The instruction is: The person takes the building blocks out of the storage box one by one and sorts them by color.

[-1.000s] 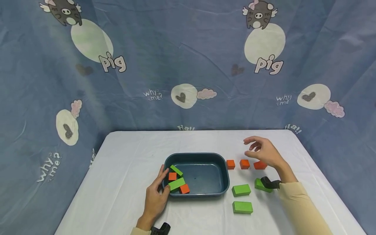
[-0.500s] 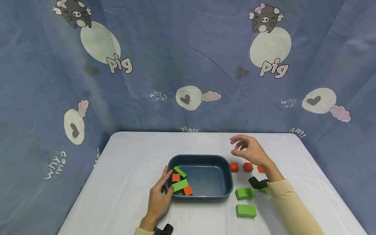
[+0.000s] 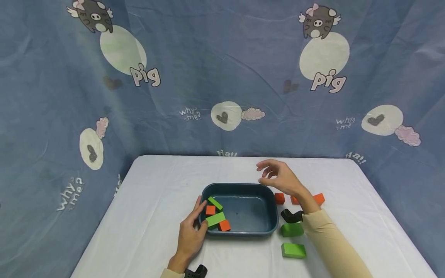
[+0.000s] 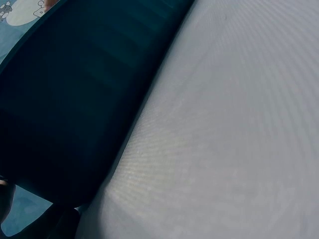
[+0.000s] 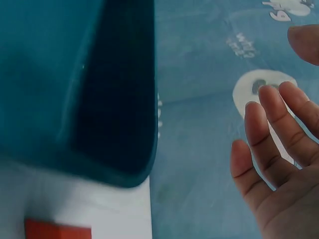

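A dark blue plastic bin holds two green blocks and two orange blocks at its left end. My left hand rests against that end, fairly straight fingers along the side and thumb at the front corner. My right hand hovers by the bin's back right corner, fingers loosely bent and apart, holding nothing. Its separated fingers also show in the right wrist view, beside the bin. The left wrist view is mostly the bin's dark outer wall.
Right of the bin lie three orange blocks, the nearest close to its wall and the farthest past the forearm. Two green blocks lie nearer the front. A white cloth covers the table; a printed blue curtain hangs behind.
My right hand has moved left, from over the orange blocks to the bin's back right corner. Its forearm now hides a third green block. My left hand stays at the bin.
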The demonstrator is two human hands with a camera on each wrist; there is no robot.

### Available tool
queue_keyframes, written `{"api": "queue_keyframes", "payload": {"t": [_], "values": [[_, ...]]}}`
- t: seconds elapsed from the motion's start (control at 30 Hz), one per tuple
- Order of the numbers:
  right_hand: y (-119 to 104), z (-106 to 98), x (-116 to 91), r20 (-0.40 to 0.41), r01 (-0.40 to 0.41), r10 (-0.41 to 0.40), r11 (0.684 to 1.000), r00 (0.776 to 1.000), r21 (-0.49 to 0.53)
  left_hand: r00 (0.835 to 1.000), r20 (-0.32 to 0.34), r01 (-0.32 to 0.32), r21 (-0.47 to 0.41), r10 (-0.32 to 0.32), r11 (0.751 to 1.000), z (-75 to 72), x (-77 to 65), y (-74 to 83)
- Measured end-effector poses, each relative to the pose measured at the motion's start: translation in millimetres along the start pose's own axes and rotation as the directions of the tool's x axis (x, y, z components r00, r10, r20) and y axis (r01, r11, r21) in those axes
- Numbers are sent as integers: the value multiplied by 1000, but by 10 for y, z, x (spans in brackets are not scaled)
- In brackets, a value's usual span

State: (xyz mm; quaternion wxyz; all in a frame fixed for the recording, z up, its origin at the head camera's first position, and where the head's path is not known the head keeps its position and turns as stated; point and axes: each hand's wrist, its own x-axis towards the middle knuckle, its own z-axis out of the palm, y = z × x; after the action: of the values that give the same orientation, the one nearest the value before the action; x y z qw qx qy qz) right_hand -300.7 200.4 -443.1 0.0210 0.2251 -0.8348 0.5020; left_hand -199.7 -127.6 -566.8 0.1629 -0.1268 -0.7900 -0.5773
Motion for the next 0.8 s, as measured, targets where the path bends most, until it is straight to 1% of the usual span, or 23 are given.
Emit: {"api": "queue_keyframes", "payload": {"t": [0.1,0.33,0.53,0.67,0.8], "values": [[-15,60,36,15,19,-19,1000,1000,4,1000,1,7,1,-7,1000,4,-15,-7],[-53,216,147,32,19,-19,1000,999,4,1000,3,-5,15,5,1000,-14,-14,-30],[-99,418,290,62,71,-73,997,995,31,1000,-4,-12,13,12,1000,-35,1,-29],[-101,544,334,98,83,-89,995,991,61,1000,6,-21,9,20,1000,-28,6,-16],[-78,660,348,158,76,-91,992,983,102,1000,3,-26,11,26,1000,-22,5,-10]]}}
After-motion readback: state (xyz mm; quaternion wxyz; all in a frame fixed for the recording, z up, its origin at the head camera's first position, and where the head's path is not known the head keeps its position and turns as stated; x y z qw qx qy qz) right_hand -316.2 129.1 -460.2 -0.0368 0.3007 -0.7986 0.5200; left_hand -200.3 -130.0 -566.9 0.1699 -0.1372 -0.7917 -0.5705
